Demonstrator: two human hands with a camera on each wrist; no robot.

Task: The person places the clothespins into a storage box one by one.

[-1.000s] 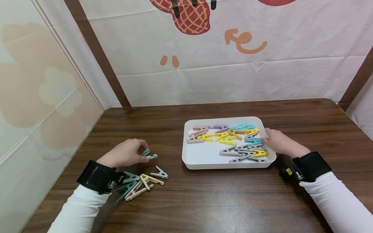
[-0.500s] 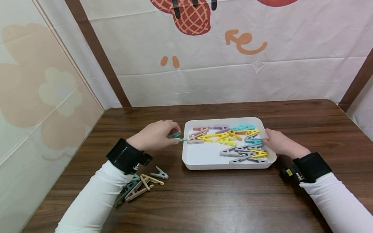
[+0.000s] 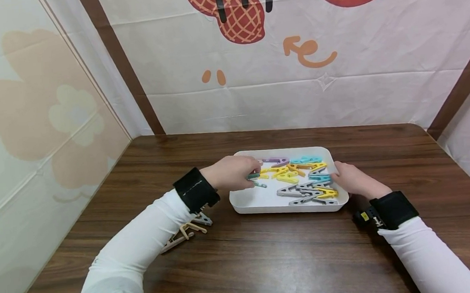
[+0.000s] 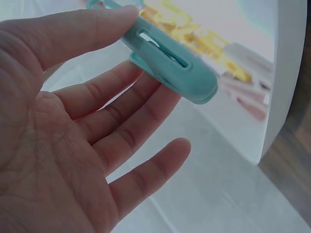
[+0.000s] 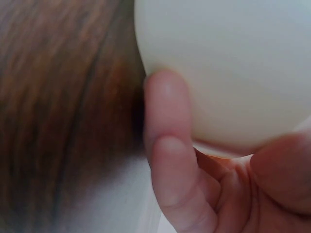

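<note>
Between thumb and fingers, my left hand [image 3: 234,172] pinches a teal clothespin [image 4: 170,63] over the left part of a white tray [image 3: 260,204]. Its little finger stands apart from the pin in the left wrist view. My right hand [image 3: 351,178] grips the tray at its right wall; in the right wrist view its fingers [image 5: 170,116] lie against the outside. Inside the tray are yellow clothespins [image 3: 288,177], grey clothespins [image 3: 301,193], blue clothespins [image 3: 305,159] and a purple clothespin [image 3: 277,161]. The left hand covers the pink pins at the tray's left.
On the brown wooden table [image 3: 268,259], a small pile of beige clothespins [image 3: 184,233] and a grey-blue clothespin [image 3: 202,219] lies left of the tray, partly hidden by my left sleeve [image 3: 142,236]. A white printed cloth [image 3: 256,103] hangs behind the table.
My left hand has moved right with the teal clothespin, from beside the pile to over the tray. The right hand has stayed at the tray's right wall.
</note>
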